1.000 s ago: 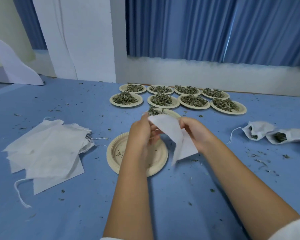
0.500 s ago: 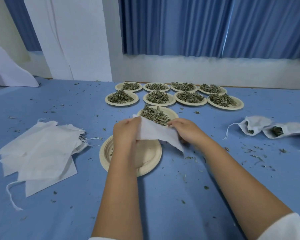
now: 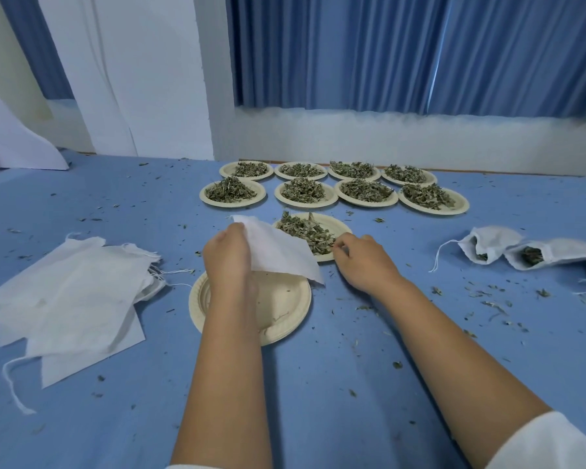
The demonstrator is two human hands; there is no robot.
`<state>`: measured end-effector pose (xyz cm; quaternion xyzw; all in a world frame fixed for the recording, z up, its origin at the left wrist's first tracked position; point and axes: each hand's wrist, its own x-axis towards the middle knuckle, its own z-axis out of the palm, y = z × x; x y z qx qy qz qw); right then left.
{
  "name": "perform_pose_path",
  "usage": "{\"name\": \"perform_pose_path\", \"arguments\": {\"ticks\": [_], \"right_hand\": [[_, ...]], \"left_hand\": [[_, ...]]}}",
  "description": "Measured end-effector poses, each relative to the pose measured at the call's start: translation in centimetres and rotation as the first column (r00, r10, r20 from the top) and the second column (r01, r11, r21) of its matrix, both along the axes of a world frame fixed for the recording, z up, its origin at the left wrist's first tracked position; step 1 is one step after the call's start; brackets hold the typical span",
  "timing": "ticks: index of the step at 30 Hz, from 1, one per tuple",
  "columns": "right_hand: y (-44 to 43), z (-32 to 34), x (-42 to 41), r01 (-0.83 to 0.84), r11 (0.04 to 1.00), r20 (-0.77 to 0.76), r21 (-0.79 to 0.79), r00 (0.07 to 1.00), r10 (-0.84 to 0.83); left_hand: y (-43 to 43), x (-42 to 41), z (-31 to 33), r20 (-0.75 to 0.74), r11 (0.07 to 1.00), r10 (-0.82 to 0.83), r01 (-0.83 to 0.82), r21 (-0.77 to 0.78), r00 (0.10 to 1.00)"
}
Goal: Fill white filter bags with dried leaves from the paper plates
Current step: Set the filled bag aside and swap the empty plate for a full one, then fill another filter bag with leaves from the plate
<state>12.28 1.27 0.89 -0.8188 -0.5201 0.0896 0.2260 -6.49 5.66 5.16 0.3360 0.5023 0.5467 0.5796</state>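
- Blue curtains [image 3: 420,52] are hung behind a white ledge [image 3: 420,140]; a table [image 3: 318,401] covered in blue cloth is strewn with leaf crumbs [image 3: 397,364].
- 8 paper plates [image 3: 462,204] heaped with dried leaves [image 3: 364,190] are set in 2 rows of 4 at the far side; a 9th leaf plate [image 3: 339,225] is placed nearer, just beyond an empty plate [image 3: 285,309].
- 1 white filter bag [image 3: 278,252] is gripped at its upper edge by the left hand [image 3: 227,255], fingers [image 3: 232,230] curled round the fabric; it is held above the empty plate, and part of the 9th leaf plate is overlapped by it.
- The right hand [image 3: 362,258] is placed at the rim of that plate, fingers curled against the leaves; whether any are pinched cannot be told.
- Flat empty bags [image 3: 68,292] are stacked at the left; filled bags [image 3: 494,245] are laid at the right.
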Motion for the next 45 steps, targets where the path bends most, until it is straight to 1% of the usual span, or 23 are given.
{"name": "perform_pose_path", "arguments": {"ticks": [4,7,10,14,18,21,24,27,29,31,33,34,35,36,38,40,41,42,44,45], "right_hand": [[-0.8,0.4,1.6,0.113,0.993,-0.002,0.021,0.994,-0.113],[-1.6,0.8,2.9,0.15,0.988,-0.1,0.041,0.984,-0.145],[-2.5,1.1,3.7,0.161,0.987,-0.185,0.015,0.97,-0.155],[-3.9,1.4,4.3,0.132,0.991,-0.203,-0.007,0.97,-0.131],[-5.2,1.6,5.1,0.104,0.994,-0.213,0.011,0.972,-0.1],[-6.3,2.0,5.9,0.049,0.999,-0.225,-0.002,0.973,-0.048],[-7.3,2.4,6.1,-0.06,0.998,-0.247,-0.007,0.967,0.057],[-7.7,2.6,5.3,-0.211,0.977,-0.277,-0.033,0.941,0.194],[-7.4,2.6,4.7,-0.257,0.966,-0.265,-0.034,0.934,0.239],[-6.9,2.4,4.2,-0.219,0.976,-0.178,0.01,0.96,0.217],[-6.6,2.4,3.4,-0.147,0.981,-0.071,0.124,0.985,0.157],[-6.4,2.5,2.8,-0.136,0.973,-0.062,0.188,0.987,0.151],[-6.3,2.6,2.0,-0.136,0.964,-0.091,0.228,0.983,0.16],[-6.2,2.7,1.1,-0.144,0.958,-0.141,0.247,0.973,0.182],[-6.0,3.0,-0.6,-0.163,0.95,-0.229,0.267,0.947,0.227],[-5.8,3.1,-1.4,-0.156,0.94,-0.318,0.305,0.913,0.254],[-5.8,3.1,-1.6,-0.122,0.938,-0.374,0.325,0.894,0.246],[-5.8,3.1,-1.5,-0.066,0.938,-0.434,0.34,0.874,0.219],[-5.8,2.9,-1.1,0.069,0.939,-0.554,0.337,0.821,0.139],[-5.8,2.9,-0.9,0.109,0.939,-0.608,0.327,0.785,0.121]], "left_hand": [[0.2,-0.4,0.1,0.085,0.995,0.1,-0.102,0.009,0.991],[0.4,-0.6,0.2,0.108,0.988,0.154,-0.155,0.004,0.982],[0.5,-0.5,0.2,0.143,0.987,0.159,-0.161,-0.001,0.977],[0.5,-0.3,0.3,0.142,0.987,0.154,-0.158,0.017,0.978],[0.0,0.0,0.4,0.205,0.989,0.131,-0.143,0.043,0.97],[-0.3,0.3,0.5,0.213,0.989,0.118,-0.135,0.066,0.97],[-0.4,0.7,0.3,0.264,0.992,0.033,-0.063,0.106,0.964],[-0.8,1.6,0.3,0.387,0.994,-0.069,0.032,0.103,0.92],[-1.1,2.4,0.5,0.517,0.992,-0.112,0.07,0.101,0.849],[-1.4,3.1,0.5,0.64,0.989,-0.145,0.091,0.118,0.754],[-1.8,3.9,0.5,0.684,0.985,-0.174,0.116,0.131,0.709],[-2.0,4.3,0.4,0.677,0.981,-0.192,0.134,0.137,0.71],[-2.3,4.8,0.3,0.646,0.976,-0.216,0.159,0.145,0.733],[-2.6,5.2,0.2,0.583,0.968,-0.249,0.19,0.161,0.774],[-3.4,6.1,-0.1,0.395,0.938,-0.339,0.276,0.209,0.854],[-4.3,6.7,-0.4,0.121,0.895,-0.411,0.374,0.244,0.904],[-4.7,6.9,-0.5,-0.006,0.881,-0.415,0.404,0.246,0.91],[-5.0,7.0,-0.6,-0.091,0.88,-0.401,0.411,0.24,0.912],[-5.2,7.0,-0.8,-0.166,0.895,-0.364,0.394,0.211,0.916],[-5.1,6.9,-0.9,-0.192,0.902,-0.348,0.384,0.2,0.918]]}}
